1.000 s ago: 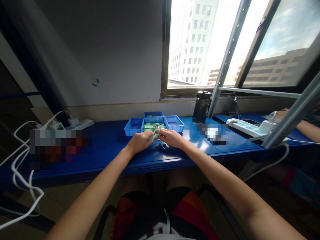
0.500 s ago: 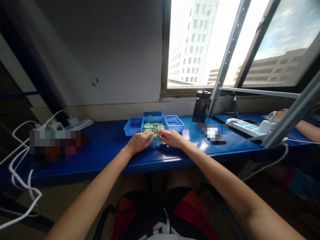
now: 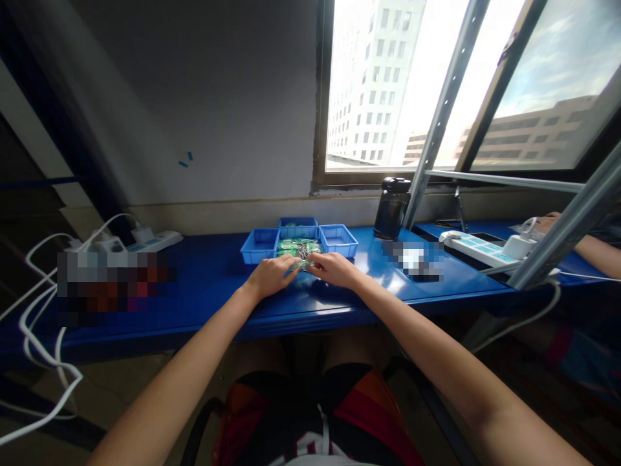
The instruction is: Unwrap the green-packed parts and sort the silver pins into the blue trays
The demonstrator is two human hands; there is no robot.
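Centrally in the frame, both hands work close together over a blue tabletop [image 3: 204, 278]. The left hand [image 3: 272, 276] is curled, its thumb and fingertips pinching one end of a piece of green plastic [image 3: 303, 265]; the right hand [image 3: 334, 268], nearly closed as well, grips the other end. Just above that piece in the picture lies a heap of slender metal parts [image 3: 304, 248], too small to identify, with green plastic packaging [image 3: 288, 246] beside it. Around the heap stand three blue plastic bins: a left bin [image 3: 255, 257], a right bin [image 3: 342, 249] and a rear bin [image 3: 297, 230], which has something green in it. Right of centre, a black lidded bottle [image 3: 391, 210] stands upright below the window [image 3: 378, 84]. Toward the right edge lies a white power strip [image 3: 478, 248], with another person's hand [image 3: 548, 222] beyond it.
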